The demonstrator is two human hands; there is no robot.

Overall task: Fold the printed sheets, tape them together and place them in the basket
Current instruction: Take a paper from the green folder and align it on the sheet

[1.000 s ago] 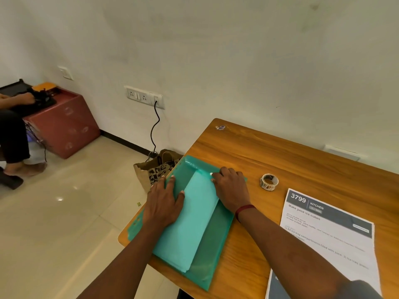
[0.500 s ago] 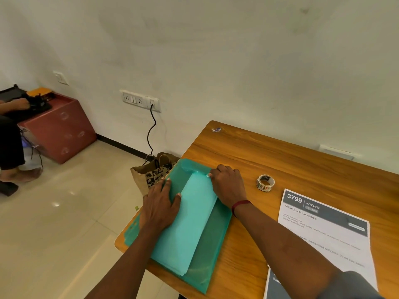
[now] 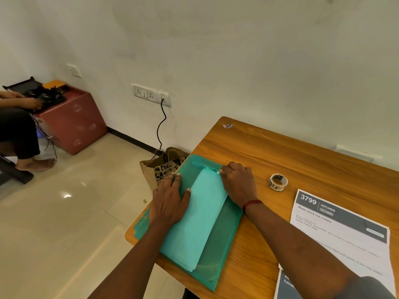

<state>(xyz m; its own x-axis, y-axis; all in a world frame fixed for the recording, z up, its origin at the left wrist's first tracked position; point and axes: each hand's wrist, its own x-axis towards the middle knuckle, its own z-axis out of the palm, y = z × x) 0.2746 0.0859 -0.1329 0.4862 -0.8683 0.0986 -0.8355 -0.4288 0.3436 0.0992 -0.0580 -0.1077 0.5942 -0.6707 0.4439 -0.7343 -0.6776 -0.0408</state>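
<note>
A green translucent folder point(image 3: 222, 244) lies at the table's left front corner. Folded sheets point(image 3: 198, 225), tinted light teal, lie lengthwise on or in it; I cannot tell which. My left hand point(image 3: 169, 201) rests flat on the folder's left side, thumb against the sheets' left edge. My right hand point(image 3: 237, 184) is curled over the sheets' far right corner, fingertips pinching the top edge. A small roll of clear tape point(image 3: 277, 182) stands on the wood to the right of my right hand. A printed sheet headed 3799 KITCHEN point(image 3: 345, 240) lies at the right.
The wooden table point(image 3: 302, 156) meets the wall at the back. A brown paper bag point(image 3: 164, 167) stands on the floor by its left edge, under a black cable point(image 3: 160, 126). Far left, a seated person point(image 3: 19, 130) works at a red cabinet point(image 3: 73, 121).
Both hands stay in the same places on the folder and sheets. Only the view has drifted slightly.
</note>
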